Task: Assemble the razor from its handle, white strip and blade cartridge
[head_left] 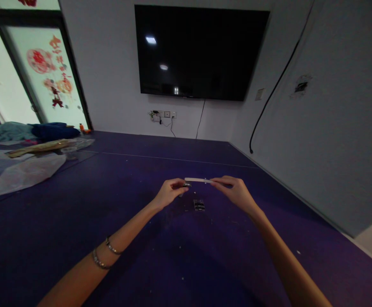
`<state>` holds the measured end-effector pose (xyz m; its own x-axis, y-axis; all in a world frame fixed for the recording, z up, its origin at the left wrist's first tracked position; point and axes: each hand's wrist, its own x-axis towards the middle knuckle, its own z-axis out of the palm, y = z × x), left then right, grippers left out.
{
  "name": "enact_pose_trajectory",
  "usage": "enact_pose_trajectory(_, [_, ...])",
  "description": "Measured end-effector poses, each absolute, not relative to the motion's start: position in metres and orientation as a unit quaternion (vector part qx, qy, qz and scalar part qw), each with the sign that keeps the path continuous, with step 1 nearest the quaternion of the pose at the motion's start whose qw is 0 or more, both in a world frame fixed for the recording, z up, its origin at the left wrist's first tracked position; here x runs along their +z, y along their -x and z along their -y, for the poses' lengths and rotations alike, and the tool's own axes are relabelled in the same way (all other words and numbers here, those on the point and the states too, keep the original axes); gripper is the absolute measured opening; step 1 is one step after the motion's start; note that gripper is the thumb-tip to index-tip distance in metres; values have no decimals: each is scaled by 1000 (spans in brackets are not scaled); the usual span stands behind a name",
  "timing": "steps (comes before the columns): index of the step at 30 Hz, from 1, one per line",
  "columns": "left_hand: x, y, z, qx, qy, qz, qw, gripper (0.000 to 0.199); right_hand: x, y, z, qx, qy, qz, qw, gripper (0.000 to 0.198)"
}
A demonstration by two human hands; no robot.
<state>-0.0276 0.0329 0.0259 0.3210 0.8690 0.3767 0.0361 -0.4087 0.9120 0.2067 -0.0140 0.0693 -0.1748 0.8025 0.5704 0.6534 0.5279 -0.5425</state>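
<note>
A thin white strip (199,180) stretches level between my two hands, above the purple surface. My right hand (233,192) pinches its right end between thumb and fingers. At the strip's left end my left hand (171,191) is closed on a small dark, shiny metallic piece (187,185), mostly covered by the fingers. Whether the strip touches that piece, I cannot tell. Just below and between the hands lies a small black ridged object (199,205), too small to name.
The purple surface (173,264) carries scattered white specks. Plastic bags (29,172) and folded cloths (54,131) lie at the left. A large television (201,51) hangs on the far wall, and a black cable (278,79) runs down the right wall.
</note>
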Motion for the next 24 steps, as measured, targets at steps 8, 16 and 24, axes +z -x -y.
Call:
enact_pose_trajectory(8, [27, 28, -32, 475, -692, -316, 443, 18, 67, -204, 14, 107, 463, 766, 434, 27])
enact_pose_trajectory(16, [28, 27, -31, 476, -690, -311, 447, 17, 66, -207, 12, 137, 455, 763, 438, 26])
enact_pose_trajectory(24, [26, 25, -33, 476, -687, -306, 456, 19, 63, -210, 10, 149, 472, 746, 445, 25])
